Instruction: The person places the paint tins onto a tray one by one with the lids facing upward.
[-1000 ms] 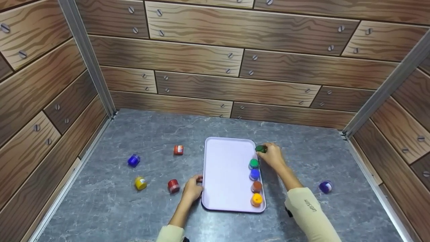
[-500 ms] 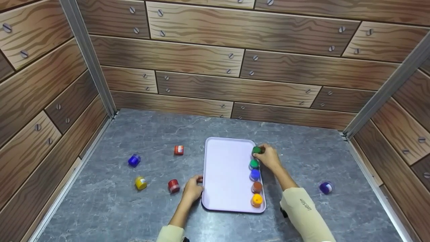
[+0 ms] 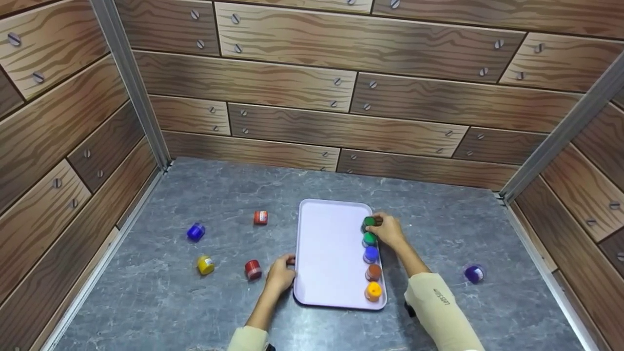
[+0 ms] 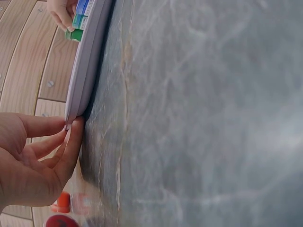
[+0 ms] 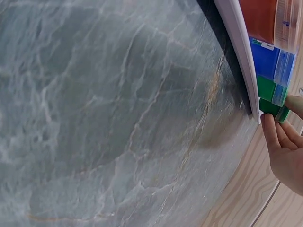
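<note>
A pale lilac tray [image 3: 331, 253] lies on the grey marbled surface. My left hand [image 3: 280, 274] pinches its left rim; in the left wrist view the thumb and fingers of this hand [image 4: 42, 156] meet at the tray's edge. At the tray's far right corner my right hand [image 3: 390, 230] holds a dark green paint jar [image 3: 369, 223] between thumb and fingers. That jar is in line with a lighter green jar [image 3: 370, 239], a blue jar [image 3: 371, 254], a brown jar [image 3: 373, 272] and an orange-yellow jar [image 3: 373, 291] along the tray's right side.
Left of the tray lie a red jar [image 3: 253, 269], an orange-red jar [image 3: 261, 218], a yellow jar [image 3: 205, 265] and a blue jar [image 3: 196, 232]. A purple jar [image 3: 474, 274] lies far right. Wood-patterned walls [image 3: 292, 87] enclose the back and sides.
My right hand has carried the dark green jar from outside the tray's right rim leftward and nearer, up to the row of jars. The left hand stays at the rim.
</note>
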Available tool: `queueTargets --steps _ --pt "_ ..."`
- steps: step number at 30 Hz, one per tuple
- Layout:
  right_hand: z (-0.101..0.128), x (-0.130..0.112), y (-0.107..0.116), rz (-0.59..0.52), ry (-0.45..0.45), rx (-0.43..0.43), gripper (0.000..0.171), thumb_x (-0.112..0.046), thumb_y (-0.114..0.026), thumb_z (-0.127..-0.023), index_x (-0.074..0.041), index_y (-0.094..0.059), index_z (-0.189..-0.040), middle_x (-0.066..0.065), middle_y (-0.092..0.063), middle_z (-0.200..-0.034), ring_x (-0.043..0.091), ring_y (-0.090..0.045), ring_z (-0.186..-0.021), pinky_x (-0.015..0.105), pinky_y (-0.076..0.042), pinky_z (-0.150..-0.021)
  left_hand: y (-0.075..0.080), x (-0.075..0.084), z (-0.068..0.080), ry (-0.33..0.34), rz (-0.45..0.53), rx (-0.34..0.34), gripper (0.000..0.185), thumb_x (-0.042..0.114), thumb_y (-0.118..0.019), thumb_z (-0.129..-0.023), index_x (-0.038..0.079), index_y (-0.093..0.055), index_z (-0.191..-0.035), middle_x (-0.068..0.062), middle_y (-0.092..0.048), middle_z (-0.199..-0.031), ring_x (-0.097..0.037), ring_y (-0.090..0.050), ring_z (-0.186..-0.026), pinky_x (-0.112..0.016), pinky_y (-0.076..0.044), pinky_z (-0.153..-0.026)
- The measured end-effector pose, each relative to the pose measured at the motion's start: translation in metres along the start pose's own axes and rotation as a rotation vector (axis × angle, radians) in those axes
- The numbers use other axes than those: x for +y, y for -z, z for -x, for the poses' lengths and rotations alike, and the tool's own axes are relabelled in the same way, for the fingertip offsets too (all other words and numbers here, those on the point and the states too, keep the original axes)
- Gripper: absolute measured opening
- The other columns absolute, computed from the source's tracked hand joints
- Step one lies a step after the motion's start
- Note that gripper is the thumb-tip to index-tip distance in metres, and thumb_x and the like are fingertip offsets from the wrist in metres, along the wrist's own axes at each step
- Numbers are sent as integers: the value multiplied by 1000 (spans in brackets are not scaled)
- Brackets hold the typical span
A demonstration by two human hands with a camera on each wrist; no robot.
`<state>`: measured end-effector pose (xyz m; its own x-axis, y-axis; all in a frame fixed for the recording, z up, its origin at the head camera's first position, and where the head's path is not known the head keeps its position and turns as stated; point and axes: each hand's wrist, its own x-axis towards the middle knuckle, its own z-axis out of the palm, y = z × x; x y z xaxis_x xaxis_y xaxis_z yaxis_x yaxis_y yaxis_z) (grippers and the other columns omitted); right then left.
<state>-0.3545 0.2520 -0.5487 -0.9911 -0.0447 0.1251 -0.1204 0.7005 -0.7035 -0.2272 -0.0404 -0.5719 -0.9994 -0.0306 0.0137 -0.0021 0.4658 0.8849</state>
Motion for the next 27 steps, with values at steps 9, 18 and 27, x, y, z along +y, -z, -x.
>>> queueTargets --steps 9,18,27 --pt "-3 -1 3 -31 -50 -82 36 -3 -68 -79 11 -57 -110 24 -61 -102 35 -57 -96 40 -47 -80 0 0 0 7 -9 -1 45 -11 -53 -65 -6 -60 -109 -11 -63 -94 -28 -57 -90 -38 -45 -75" --pt "-3 -1 4 -62 -35 -126 36 2 -66 -77 13 -56 -109 26 -59 -104 37 -55 -100 42 -45 -85 0 1 -1 18 0 -12 47 -12 -53 -64 -4 -61 -110 -9 -63 -95 -26 -56 -89 -35 -45 -74" --pt "3 -6 21 -93 -4 -133 36 1 -65 -77 16 -54 -109 29 -58 -104 40 -55 -97 40 -49 -77 0 0 -2 10 -10 -9 45 -11 -53 -65 -4 -61 -109 -10 -63 -94 -28 -56 -91 -38 -44 -78"
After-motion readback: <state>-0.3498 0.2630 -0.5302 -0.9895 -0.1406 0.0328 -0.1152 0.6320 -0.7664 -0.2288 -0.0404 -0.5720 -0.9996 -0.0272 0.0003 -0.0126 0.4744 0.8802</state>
